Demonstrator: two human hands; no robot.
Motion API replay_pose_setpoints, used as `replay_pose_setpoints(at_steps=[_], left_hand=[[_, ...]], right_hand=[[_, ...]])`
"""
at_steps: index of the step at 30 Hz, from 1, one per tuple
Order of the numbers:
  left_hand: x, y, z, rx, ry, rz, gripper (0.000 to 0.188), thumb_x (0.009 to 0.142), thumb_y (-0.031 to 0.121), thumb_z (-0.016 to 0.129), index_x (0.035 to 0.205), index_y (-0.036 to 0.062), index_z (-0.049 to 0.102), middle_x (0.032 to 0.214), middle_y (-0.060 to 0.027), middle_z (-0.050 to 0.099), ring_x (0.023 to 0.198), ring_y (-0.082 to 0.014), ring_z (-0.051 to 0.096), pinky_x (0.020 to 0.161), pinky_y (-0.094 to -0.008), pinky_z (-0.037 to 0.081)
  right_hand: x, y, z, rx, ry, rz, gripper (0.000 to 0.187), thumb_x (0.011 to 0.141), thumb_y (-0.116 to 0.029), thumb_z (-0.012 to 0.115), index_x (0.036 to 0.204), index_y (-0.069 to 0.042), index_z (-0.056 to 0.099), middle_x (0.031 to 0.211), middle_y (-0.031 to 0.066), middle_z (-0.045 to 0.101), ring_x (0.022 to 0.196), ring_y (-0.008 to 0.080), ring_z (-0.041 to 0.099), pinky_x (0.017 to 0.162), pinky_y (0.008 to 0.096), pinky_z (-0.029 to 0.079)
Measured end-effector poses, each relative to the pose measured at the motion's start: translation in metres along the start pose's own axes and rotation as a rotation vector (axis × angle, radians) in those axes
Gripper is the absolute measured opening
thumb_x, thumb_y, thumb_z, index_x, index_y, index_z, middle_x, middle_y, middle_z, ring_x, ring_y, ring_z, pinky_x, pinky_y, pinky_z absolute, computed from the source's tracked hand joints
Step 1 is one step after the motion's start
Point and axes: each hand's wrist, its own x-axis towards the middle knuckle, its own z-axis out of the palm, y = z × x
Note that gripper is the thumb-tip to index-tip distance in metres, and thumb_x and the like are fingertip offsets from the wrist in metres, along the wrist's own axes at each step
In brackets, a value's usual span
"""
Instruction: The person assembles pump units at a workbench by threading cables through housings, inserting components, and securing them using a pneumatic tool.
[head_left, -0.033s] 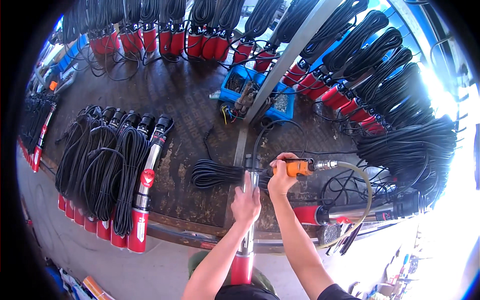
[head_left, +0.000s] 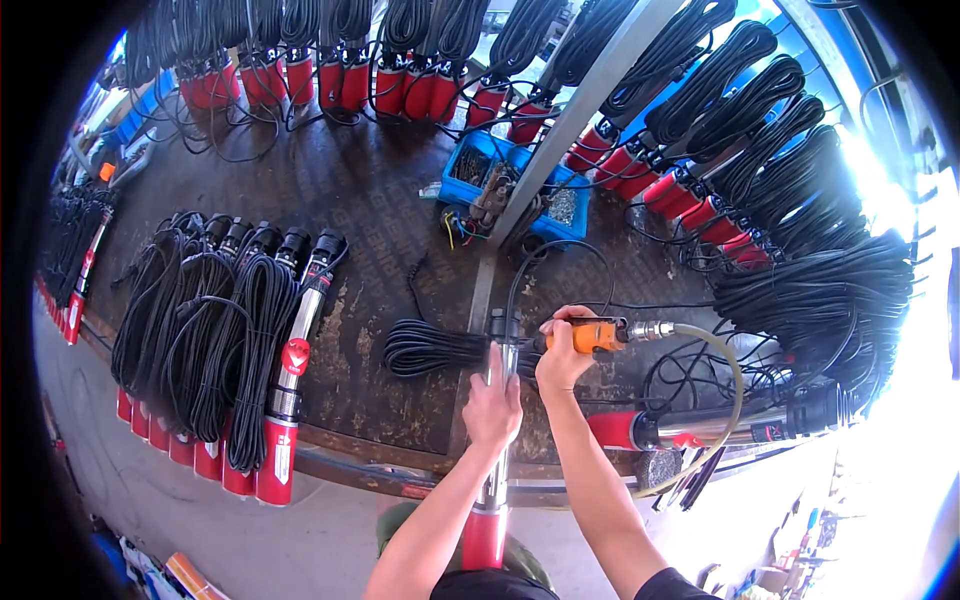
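A slim steel submersible pump (head_left: pixel 484 540) with a red lower end and black top lies across the bench's near edge, pointing at me. My left hand (head_left: pixel 491 410) is closed round its steel tube, index finger stretched along it towards the black top. My right hand (head_left: pixel 564 362) grips an orange air-powered driver (head_left: pixel 597 336) just right of that top, its nose turned towards the pump. The tool's tip is hidden behind my fingers and the pump. A pale air hose (head_left: pixel 735 365) curves from its back end. Beside the pump lies a coiled black cable (head_left: pixel 430 348).
Several finished-looking pumps with bundled cables (head_left: pixel 265 350) lie at the left. More red pumps (head_left: pixel 405 92) line the back and right. Blue bins (head_left: pixel 565 207) of small hardware stand beside a slanting metal post (head_left: pixel 570 115). Another pump (head_left: pixel 690 428) lies at the near right.
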Motion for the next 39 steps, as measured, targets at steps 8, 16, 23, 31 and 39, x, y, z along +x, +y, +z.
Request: replay_pose_setpoints(at_steps=[8, 16, 23, 31, 39], left_hand=[[0.000, 0.000, 0.001, 0.011, 0.018, 0.012, 0.069, 0.099, 0.039, 0.051, 0.159, 0.0226, 0.021, 0.097, -0.0204, 0.055, 0.075, -0.0413, 0.064, 0.065, -0.0529, 0.054], [-0.002, -0.001, 0.004, 0.013, 0.024, 0.022, 0.067, 0.098, 0.033, 0.053, 0.157, 0.0211, 0.024, 0.097, -0.0223, 0.054, 0.075, -0.0421, 0.064, 0.064, -0.0522, 0.056], [-0.001, 0.001, 0.003, 0.010, 0.032, 0.033, 0.069, 0.098, 0.032, 0.053, 0.158, 0.0205, 0.022, 0.099, -0.0234, 0.054, 0.075, -0.0423, 0.064, 0.065, -0.0519, 0.056], [-0.001, 0.002, 0.003, 0.031, -0.001, 0.012, 0.071, 0.099, 0.030, 0.053, 0.159, 0.0209, 0.017, 0.100, -0.0237, 0.054, 0.076, -0.0426, 0.064, 0.066, -0.0512, 0.056], [-0.003, 0.011, -0.001, 0.044, 0.020, -0.007, 0.071, 0.097, 0.029, 0.055, 0.158, 0.0218, 0.020, 0.100, -0.0234, 0.055, 0.079, -0.0415, 0.065, 0.068, -0.0507, 0.056]], right_hand=[[-0.004, 0.002, -0.001, -0.012, -0.056, -0.015, 0.016, 0.082, 0.010, 0.054, 0.093, -0.002, 0.056, 0.079, 0.0046, 0.058, 0.064, 0.0122, 0.058, 0.057, 0.0242, 0.047], [-0.016, 0.016, -0.016, -0.127, -0.168, -0.066, 0.021, 0.084, 0.006, 0.053, 0.101, -0.005, 0.052, 0.085, 0.0073, 0.058, 0.069, 0.0133, 0.058, 0.063, 0.0250, 0.048], [-0.009, 0.017, -0.011, -0.007, -0.045, -0.059, 0.016, 0.081, 0.007, 0.054, 0.095, -0.002, 0.055, 0.081, 0.0069, 0.060, 0.067, 0.0141, 0.060, 0.064, 0.0265, 0.050], [-0.005, 0.022, -0.012, -0.089, -0.103, -0.073, 0.019, 0.080, 0.006, 0.054, 0.098, -0.003, 0.056, 0.082, 0.0065, 0.061, 0.066, 0.0139, 0.059, 0.061, 0.0247, 0.048], [-0.013, 0.001, -0.003, -0.049, -0.111, -0.060, 0.021, 0.081, 0.004, 0.054, 0.101, -0.003, 0.055, 0.090, 0.0089, 0.062, 0.069, 0.0142, 0.060, 0.066, 0.0270, 0.050]])
